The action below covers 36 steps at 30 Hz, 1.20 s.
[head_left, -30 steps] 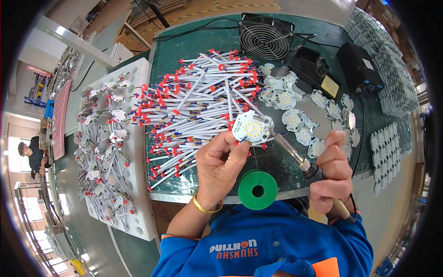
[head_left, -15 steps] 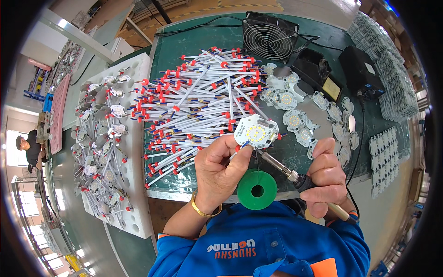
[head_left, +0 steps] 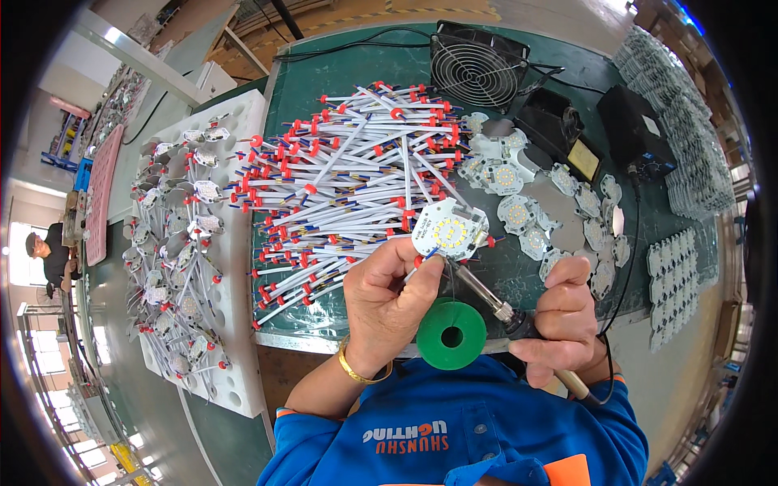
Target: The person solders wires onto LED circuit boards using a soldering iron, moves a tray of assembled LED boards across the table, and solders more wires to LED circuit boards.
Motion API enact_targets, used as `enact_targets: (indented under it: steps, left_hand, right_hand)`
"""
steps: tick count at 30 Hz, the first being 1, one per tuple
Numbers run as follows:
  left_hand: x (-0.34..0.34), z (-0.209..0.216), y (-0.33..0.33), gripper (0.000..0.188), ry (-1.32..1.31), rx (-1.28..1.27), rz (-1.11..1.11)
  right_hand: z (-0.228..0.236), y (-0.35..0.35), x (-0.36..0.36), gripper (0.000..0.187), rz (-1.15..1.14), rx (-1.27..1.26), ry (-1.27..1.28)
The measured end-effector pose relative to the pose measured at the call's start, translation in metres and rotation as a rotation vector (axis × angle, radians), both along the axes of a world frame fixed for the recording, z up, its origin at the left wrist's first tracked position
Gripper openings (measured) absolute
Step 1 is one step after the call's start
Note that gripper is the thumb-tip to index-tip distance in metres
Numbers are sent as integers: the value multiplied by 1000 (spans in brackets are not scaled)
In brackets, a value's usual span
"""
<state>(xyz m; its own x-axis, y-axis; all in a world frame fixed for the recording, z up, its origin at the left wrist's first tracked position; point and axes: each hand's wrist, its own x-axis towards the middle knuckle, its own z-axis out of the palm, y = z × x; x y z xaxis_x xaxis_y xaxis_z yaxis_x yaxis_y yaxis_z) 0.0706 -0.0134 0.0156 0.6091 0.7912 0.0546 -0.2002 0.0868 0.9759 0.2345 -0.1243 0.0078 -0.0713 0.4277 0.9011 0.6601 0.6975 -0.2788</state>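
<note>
Board: I see the left hand [head_left: 389, 304] pinching a small round white light board [head_left: 448, 229] by its near edge, just above the worktop [head_left: 356, 73].
Board look: it is white and flat, with wavy notches round the rim and little yellow squares in the middle.
Board feel: I think it is light, thin and stiff. The little yellow parts look easy to hurt, so I would hold it by the rim only.
Wire: a thin white wire [head_left: 415, 270] with a red bit sits under the left thumb, right at the board's edge. It looks bendy and light.
Iron: the right hand [head_left: 563, 316] is closed around the soldering iron [head_left: 506, 312] like a pen. Its tip points up at the board's underside edge. I would hold only the handle; I think the tip is hot.
Nearby: a green spool [head_left: 451, 334] sits between the two hands. A big heap of wires [head_left: 348, 178] lies behind.
</note>
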Motion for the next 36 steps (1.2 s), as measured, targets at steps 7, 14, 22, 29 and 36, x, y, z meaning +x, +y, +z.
enact_targets:
  steps: [7,14,22,29,36]
  left_hand:
    - [3,-6,3,3,73,9,55]
    - [6,-14,11,7,94,-61,-48]
    - [20,-8,17,7,223,-36,-289]
    - [24,-10,19,22,337,181,-199]
    - [22,-6,17,32,220,110,-185]
  right_hand:
    - [-4,3,4,19,61,-80,157]
    - [-7,3,6,29,29,-3,262]
    - [16,22,21,28,-363,-326,127]
    - [10,38,11,19,-201,-448,284]
    - [-1,34,5,20,-302,-371,266]
